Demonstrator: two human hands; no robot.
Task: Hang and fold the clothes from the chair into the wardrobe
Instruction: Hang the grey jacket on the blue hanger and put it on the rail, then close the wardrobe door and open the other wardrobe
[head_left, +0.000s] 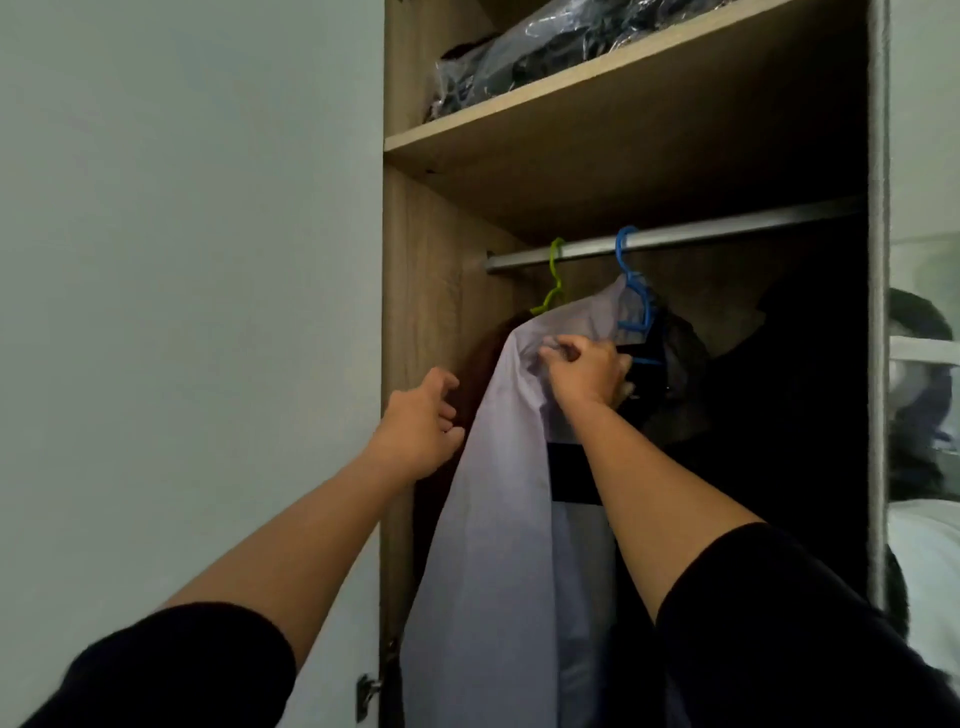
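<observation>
A pale lilac shirt (498, 519) hangs on a blue hanger (635, 291) whose hook is over the metal rail (727, 231) of the wooden wardrobe (431, 249). My right hand (584, 371) pinches the shirt's fabric near the shoulder. My left hand (421, 423) hovers just left of the shirt with fingers loosely curled, holding nothing. A green hanger (555, 278) hangs on the rail to the left, with a dark reddish garment (485, 358) under it, mostly hidden behind the shirt.
Dark clothes (769, 395) fill the wardrobe's right side. A shelf (597, 119) above the rail carries plastic-wrapped dark items (530, 57). The white open door (182, 312) stands at the left with a hinge (369, 691) low down. A mirror edge (924, 415) shows at right.
</observation>
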